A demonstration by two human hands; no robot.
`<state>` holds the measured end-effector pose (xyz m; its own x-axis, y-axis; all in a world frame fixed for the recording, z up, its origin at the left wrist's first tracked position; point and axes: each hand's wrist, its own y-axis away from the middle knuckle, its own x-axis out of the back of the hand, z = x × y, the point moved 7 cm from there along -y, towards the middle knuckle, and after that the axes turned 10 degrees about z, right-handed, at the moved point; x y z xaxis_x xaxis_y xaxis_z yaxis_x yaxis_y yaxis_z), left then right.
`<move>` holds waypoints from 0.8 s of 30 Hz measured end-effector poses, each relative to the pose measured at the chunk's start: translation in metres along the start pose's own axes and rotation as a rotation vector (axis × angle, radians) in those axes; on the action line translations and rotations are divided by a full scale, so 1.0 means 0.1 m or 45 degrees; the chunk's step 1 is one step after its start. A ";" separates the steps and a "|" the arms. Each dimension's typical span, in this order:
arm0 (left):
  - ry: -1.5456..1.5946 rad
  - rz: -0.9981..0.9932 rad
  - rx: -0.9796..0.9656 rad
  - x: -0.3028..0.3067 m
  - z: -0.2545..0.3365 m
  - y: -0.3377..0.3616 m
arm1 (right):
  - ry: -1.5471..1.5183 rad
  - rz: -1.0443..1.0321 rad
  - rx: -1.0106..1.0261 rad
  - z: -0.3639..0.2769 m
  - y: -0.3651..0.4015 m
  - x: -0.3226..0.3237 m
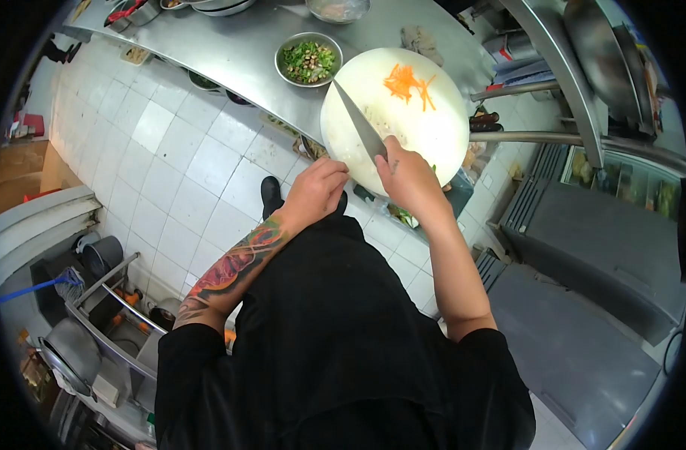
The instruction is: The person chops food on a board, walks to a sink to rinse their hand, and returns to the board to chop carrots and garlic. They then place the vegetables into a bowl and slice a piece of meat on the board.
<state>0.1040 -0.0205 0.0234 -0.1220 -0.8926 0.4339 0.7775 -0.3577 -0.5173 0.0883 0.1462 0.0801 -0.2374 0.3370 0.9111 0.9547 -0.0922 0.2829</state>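
Note:
A large kitchen knife (pixel 362 124) lies over the round white cutting board (pixel 440 142), its tip toward the metal bowl. My right hand (pixel 409 176) is wrapped round its handle at the board's near edge. My left hand (pixel 322 186) is at the board's lower left edge, fingers curled and pressed together; whatever they may hold is hidden. Orange carrot strips (pixel 408 82) are spread on the far part of the board. Small dark bits dot the board's middle. Left of the board stands a metal bowl (pixel 281 71) of chopped greens (pixel 309 61).
A steel counter (pixel 230 45) carries a crumpled grey cloth (pixel 422 43) and another bowl (pixel 338 9) at the back. Metal rails (pixel 538 137) and a grey refrigerator unit (pixel 598 232) are on the right. Below the board's near edge is a bin (pixel 457 196) with green scraps.

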 end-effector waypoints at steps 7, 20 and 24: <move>-0.033 -0.005 -0.081 -0.07 0.07 -0.03 | -0.253 0.079 -0.021 0.24 -0.12 -0.06; -0.370 0.083 0.070 -0.51 -0.39 -1.02 | -0.551 0.539 -0.075 0.99 0.46 0.03; -0.074 -0.169 0.020 -0.61 -0.24 -0.78 | -0.419 0.498 -0.025 0.74 0.40 0.35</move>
<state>0.0360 0.0554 0.0199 -0.1888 -0.8203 0.5398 0.7665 -0.4667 -0.4411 0.1319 0.2232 0.1011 0.2094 0.5503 0.8082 0.9564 -0.2873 -0.0522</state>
